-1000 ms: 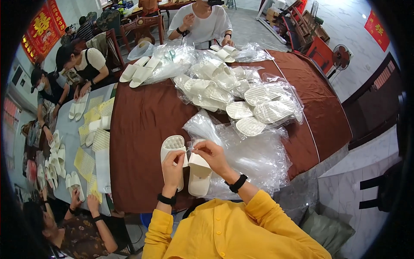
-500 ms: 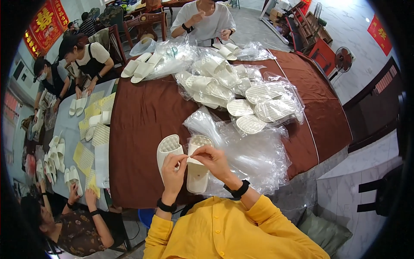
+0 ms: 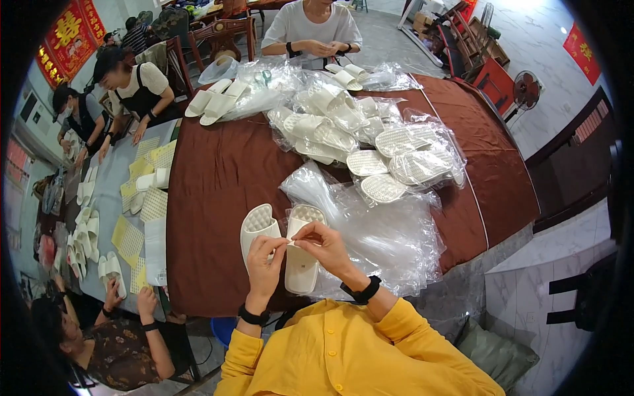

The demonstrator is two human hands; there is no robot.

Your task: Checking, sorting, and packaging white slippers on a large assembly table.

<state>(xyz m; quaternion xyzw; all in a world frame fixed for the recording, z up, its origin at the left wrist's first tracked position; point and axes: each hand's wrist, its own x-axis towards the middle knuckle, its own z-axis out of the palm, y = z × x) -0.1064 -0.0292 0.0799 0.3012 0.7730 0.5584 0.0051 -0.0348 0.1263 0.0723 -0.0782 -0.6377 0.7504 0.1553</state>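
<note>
Two white slippers lie side by side on the brown tablecloth close to me: a left slipper (image 3: pixel 257 221) and a right slipper (image 3: pixel 302 270). Fingertips of my left hand (image 3: pixel 266 259) are pinched together between the two. Right beside them, my right hand (image 3: pixel 325 247) pinches too, over the right slipper's strap. The fingertips of both hands nearly meet. Something small and whitish may be between them, but it is too small to name. A flat stack of clear plastic bags (image 3: pixel 376 234) spreads out to the right of the slippers.
A heap of bagged white slippers (image 3: pixel 343 132) covers the table's far middle. Unbagged slippers (image 3: pixel 216 102) and scissors (image 3: pixel 265 78) lie at the far left. Co-workers sit across and at the grey table (image 3: pixel 105 191) on the left, with yellow sheets (image 3: pixel 129 237). A fan (image 3: pixel 526 91) stands far right.
My hands stay pinched in nearly the same place over the slippers. The person across has lowered a raised hand and brought both hands together. Co-workers on the left have shifted their hands.
</note>
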